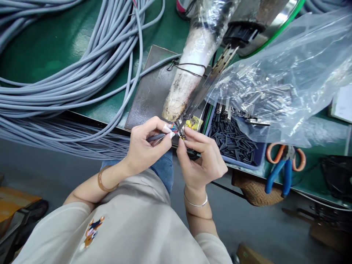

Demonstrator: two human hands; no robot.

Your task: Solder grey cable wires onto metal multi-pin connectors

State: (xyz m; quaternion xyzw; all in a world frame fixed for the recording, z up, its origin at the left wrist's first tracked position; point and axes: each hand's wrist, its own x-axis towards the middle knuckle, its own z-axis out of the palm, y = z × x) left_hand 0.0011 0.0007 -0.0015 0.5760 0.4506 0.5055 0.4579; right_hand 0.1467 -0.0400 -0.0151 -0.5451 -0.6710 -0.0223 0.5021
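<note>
My left hand [150, 145] pinches the end of a grey cable [156, 138], where several thin coloured wires [173, 127] fan out past the fingertips. Facing it, my right hand [202, 154] is closed on a small metal connector [181, 132], which meets the wire ends. Just above both hands, the tip of a soldering iron [189, 106] reaches down close to the connector. Beside it hangs a nozzle-like tube [187, 69] wrapped in stained white material, bound with dark wire. The exact contact between wires and connector is too small to make out.
Grey cable coils [110, 73] cover the bench's left. A dark plate [150, 88] lies under the tube. At right are a blue tray [257, 161] of short black tubes, a plastic bag [302, 62] of metal connectors, blue-handled pliers [288, 172] and orange-handled scissors [302, 159].
</note>
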